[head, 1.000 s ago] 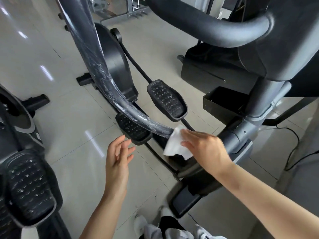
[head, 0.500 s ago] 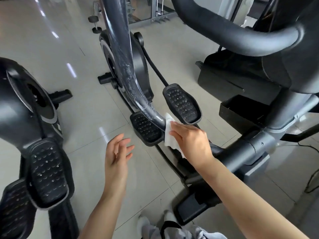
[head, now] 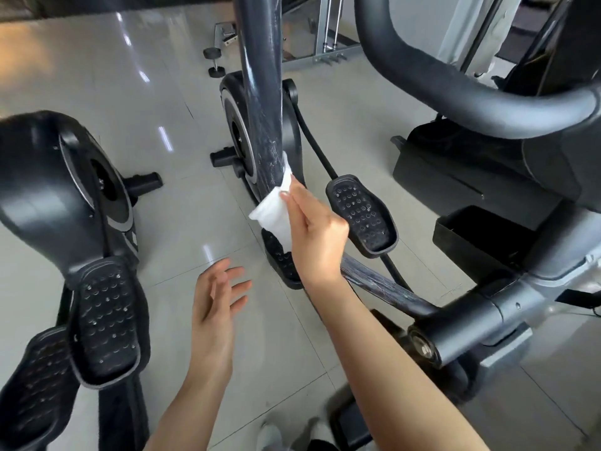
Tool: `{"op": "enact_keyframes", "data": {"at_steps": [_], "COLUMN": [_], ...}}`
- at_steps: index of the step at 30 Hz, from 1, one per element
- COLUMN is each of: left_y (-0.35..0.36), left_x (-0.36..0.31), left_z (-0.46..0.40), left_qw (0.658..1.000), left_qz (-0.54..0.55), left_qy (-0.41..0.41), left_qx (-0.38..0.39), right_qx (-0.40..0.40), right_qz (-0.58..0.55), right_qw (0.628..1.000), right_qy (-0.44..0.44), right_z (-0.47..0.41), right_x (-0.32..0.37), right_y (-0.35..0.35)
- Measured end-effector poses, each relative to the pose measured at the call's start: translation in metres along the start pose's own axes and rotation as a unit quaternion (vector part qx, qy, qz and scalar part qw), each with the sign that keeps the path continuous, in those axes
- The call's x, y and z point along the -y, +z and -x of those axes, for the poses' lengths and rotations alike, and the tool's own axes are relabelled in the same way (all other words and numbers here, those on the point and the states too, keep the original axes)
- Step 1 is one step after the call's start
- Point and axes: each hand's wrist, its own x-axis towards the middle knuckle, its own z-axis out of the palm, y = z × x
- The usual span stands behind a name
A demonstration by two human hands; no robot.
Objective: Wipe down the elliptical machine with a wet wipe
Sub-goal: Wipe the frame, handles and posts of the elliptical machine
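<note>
The right hand (head: 317, 236) holds a wet wipe (head: 273, 211) against the lower part of the elliptical's swing arm (head: 261, 92), which rises up the middle of the view in front of the flywheel housing (head: 240, 138). One pedal (head: 361, 216) lies just right of that hand, another pedal (head: 279, 258) lies partly under it, and the curved handlebar (head: 455, 92) arches over at upper right. The left hand (head: 216, 307) hangs above the floor (head: 81, 76) left of the swing arm, a second machine (head: 58, 196) with its own pedal (head: 105, 320) stands at far left, and a dumbbell (head: 214, 61) lies on the floor behind.
</note>
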Motion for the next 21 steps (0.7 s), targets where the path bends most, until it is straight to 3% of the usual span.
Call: {"op": "enact_keyframes", "data": {"at_steps": [3,7,9,12,16,21], "left_y": [-0.007,-0.009,-0.01,-0.012,-0.016,-0.01], "left_x": [0.003,0.01,0.012,0.01,0.001,-0.006], "left_z": [-0.002,0.002,0.002,0.0,-0.006,-0.01], "left_qw": [1.0,0.999,0.999,0.999,0.999,0.999], "left_qz": [-0.001,0.01,0.015,0.02,0.03,0.032], "left_qy": [-0.006,-0.026,-0.031,-0.025,-0.005,0.011], "left_qx": [-0.018,-0.024,-0.02,-0.018,-0.024,-0.019], "right_qx": [0.044,0.185,0.209,0.169,0.067,0.074], "right_qz": [0.006,0.142,0.19,0.166,0.027,-0.006], "right_qw": [0.999,0.972,0.959,0.971,0.997,0.997], "right_qy": [-0.003,-0.016,-0.013,-0.02,0.007,0.029], "right_z": [0.012,0.026,0.026,0.016,-0.02,-0.031], "right_x": [-0.02,-0.048,-0.051,-0.033,0.009,0.019], "right_y": [-0.013,-0.055,-0.06,-0.041,-0.01,-0.004]}}
